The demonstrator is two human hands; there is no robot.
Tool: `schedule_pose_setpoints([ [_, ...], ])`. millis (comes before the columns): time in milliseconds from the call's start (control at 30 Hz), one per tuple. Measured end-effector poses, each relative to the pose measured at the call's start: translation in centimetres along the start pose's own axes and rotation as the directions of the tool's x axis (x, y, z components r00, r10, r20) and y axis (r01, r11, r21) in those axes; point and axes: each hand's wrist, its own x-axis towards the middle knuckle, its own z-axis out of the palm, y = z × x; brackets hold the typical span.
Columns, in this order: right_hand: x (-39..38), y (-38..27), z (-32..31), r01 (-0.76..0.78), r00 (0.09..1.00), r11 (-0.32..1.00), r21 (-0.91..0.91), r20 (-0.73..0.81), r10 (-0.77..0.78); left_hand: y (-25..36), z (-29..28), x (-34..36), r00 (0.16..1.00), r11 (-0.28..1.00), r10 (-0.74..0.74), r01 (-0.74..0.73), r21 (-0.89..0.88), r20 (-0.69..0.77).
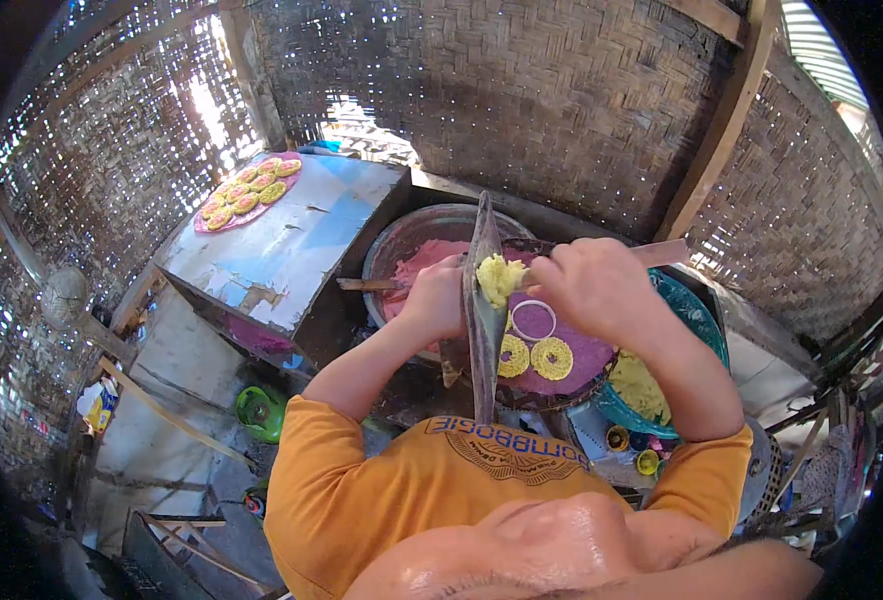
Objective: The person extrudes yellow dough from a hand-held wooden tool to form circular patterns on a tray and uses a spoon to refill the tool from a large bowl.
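My left hand point(436, 302) is closed on a long, dark grey board point(484, 350), held upright and seen nearly edge-on; its fingers are partly hidden. A lump of soft yellow dough point(499, 280) clings to the board's right face. My right hand point(591, 288) grips a flat wooden stick point(664, 252), whose wide end juts out to the right while the other end is at the dough. Beneath both hands lies a round tray covered with purple-pink cloth point(586, 365). On it are yellow lacy dough rings point(551, 358) and a thin white hoop point(533, 320).
Behind my left hand stands a basin point(373, 262) of pink dough with a wooden handle point(366, 285) across its rim. A teal basin point(716, 335) at right holds yellow dough. At left, a wooden box point(311, 235) bears several yellow pieces on pink sheet. Woven walls point(561, 110) enclose the space.
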Motion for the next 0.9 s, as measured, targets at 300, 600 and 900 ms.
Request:
schedule_pose_setpoints([
  [300,-1.5,-0.5,-0.9,0.132,0.965,0.966,-0.22,-0.194,-0.176,-4.6,0.8,0.6,0.978,0.944,-0.145,0.183,-0.276,0.152],
  [600,-2.8,-2.1,8.1,-0.15,0.563,0.022,0.988,0.067,0.824,-3.6,3.7,2.4,0.995,0.859,-0.029,-0.025,-0.511,-0.098],
  [900,-6.8,-3.6,8.2,-0.378,0.547,0.123,0.918,0.114,0.83,-5.4,2.7,0.8,0.962,0.683,-0.265,0.137,-0.717,-0.069],
])
